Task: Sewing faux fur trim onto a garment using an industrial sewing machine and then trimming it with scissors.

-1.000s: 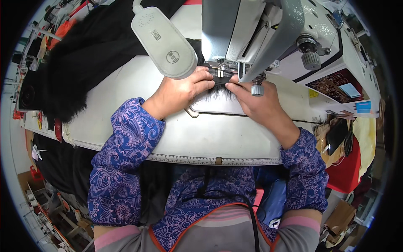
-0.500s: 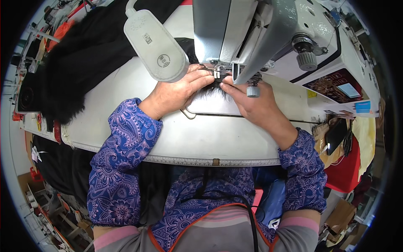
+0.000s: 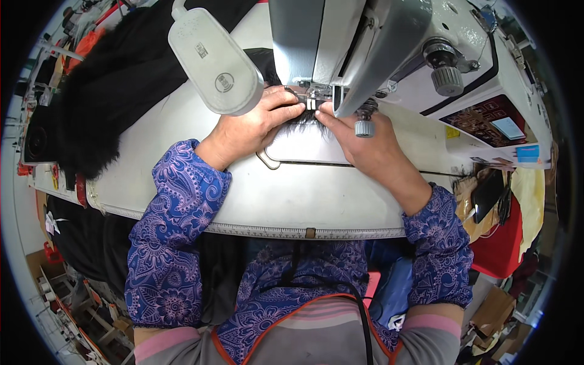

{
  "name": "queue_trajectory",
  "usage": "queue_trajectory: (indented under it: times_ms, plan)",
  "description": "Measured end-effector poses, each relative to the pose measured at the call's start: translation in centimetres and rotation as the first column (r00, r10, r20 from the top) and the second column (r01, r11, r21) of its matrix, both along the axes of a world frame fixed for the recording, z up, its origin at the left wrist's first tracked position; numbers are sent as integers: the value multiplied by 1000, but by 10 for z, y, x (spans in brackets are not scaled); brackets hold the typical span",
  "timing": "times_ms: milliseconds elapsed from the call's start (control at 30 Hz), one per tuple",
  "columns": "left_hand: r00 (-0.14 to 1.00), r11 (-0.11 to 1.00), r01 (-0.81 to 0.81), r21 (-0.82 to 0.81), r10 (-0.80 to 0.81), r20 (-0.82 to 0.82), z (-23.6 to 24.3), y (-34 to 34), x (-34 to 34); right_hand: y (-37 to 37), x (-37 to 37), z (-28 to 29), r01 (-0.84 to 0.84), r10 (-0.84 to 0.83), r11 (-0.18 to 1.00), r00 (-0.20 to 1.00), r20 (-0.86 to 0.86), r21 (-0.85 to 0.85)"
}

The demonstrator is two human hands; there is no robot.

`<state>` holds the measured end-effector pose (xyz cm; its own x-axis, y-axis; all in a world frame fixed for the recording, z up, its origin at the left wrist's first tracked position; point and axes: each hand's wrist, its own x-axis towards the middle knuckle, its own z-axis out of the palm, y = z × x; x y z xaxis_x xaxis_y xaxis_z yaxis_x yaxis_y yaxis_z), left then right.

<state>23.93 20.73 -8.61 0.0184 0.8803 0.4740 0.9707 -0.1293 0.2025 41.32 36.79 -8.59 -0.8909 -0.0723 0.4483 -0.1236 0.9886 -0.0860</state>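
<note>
Both my hands are at the presser foot (image 3: 311,104) of a sewing machine (image 3: 296,45). A dark piece of furry fabric (image 3: 302,117) lies under the foot, its black hairs spreading over the white bed on my side. My left hand (image 3: 248,129) is closed on the fabric just left of the foot, with thumb and forefinger pointing at the needle area. Right of the foot, my right hand (image 3: 367,141) pinches the fabric's edge, its fingers partly behind a grey knob (image 3: 364,128). The machine and my fingers hide most of the piece.
A white lamp head (image 3: 216,61) hangs over my left hand. Black furry cloth (image 3: 91,121) covers the left of the white table (image 3: 292,201). A measuring tape (image 3: 267,231) runs along the near edge. The machine's control panel (image 3: 483,121) is at right, above red cloth (image 3: 502,246).
The whole view has shifted slightly, moving the machine and lamp a little left and up in the picture. Both hands stay beside the presser foot with the fabric.
</note>
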Motion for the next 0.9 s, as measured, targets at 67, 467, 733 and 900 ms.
queue_trajectory:
  times_ms: [67,467,733,900]
  plan:
    - [1000,1000,-9,8,10,-26,1,0,0,0,-1,0,-3,3,1000,1000,7,-16]
    - [997,998,-60,-2,60,-50,-1,3,0,6,-1,1,28,-30,999,998,63,26]
    - [982,993,-119,20,121,-143,3,4,-9,5,-5,3,183,-113,953,954,277,-241]
    - [966,970,213,115,-192,-172,6,3,16,-1,-1,3,-192,191,981,975,-115,1]
